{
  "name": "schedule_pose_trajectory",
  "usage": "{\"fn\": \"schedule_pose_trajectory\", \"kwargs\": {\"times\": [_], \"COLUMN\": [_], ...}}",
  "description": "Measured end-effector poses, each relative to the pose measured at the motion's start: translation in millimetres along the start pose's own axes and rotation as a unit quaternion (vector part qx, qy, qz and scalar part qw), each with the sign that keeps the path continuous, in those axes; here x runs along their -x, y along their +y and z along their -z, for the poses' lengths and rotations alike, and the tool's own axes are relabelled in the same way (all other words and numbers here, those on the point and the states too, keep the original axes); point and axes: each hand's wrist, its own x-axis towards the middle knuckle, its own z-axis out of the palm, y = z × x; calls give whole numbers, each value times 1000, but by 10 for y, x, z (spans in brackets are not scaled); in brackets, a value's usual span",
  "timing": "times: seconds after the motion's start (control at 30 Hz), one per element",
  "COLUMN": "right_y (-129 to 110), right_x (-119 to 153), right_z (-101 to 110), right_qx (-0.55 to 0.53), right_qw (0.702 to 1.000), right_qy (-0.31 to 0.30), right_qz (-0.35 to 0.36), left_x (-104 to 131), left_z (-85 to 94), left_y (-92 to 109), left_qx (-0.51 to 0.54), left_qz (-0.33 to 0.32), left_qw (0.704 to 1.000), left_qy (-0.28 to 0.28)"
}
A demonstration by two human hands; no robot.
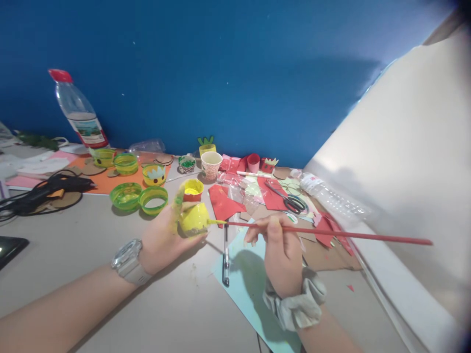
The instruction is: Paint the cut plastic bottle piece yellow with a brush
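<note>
Left hand (162, 242) clamped on a yellow-painted cup (194, 219) — right hand (283, 252) pinching a paintbrush (342, 234) sideways, bristles at the cup's right side.

Blue wall (228, 73) fills the back of my view, few pale specks on it. White panel (412, 147) slants up on the right, soft shadow across it. Grey table (147, 314) below, evenly lit.

Pen (226, 262) partly on paper sheet (253, 294); scissors (283, 197) right of paper cup (211, 165); bottle (81, 115) far left.
</note>
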Motion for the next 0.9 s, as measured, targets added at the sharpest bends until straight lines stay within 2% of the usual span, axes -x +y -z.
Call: {"fn": "schedule_pose_trajectory", "kwargs": {"times": [0.13, 0.27, 0.33, 0.47, 0.6, 0.77, 0.9], "right_y": [26, 60, 64, 41, 22, -1, -15], "right_x": [-6, -43, -52, -31, -5, 44, 71], "right_z": [-15, 21, 26, -7, -9, -13, -9], "right_qx": [-20, -13, -19, -11, 1, 9, 19], "right_qw": [999, 999, 999, 1000, 1000, 999, 998], "right_qy": [-25, 20, 24, -12, 6, -33, -21], "right_qz": [-22, -32, -29, -16, 9, 35, 59], "left_x": [-5, -11, -12, -13, -18, -14, -12], "left_z": [7, 24, 29, 30, 33, 34, 34], "left_y": [27, 48, 45, 30, 32, 32, 21], "left_qx": [8, 16, 22, 32, 23, 29, 16], "left_qz": [-1, 35, 39, 31, 31, 37, 26], "left_qw": [1000, 999, 999, 999, 999, 999, 999], "left_qy": [-4, -12, -14, -13, -14, -9, -10]}}
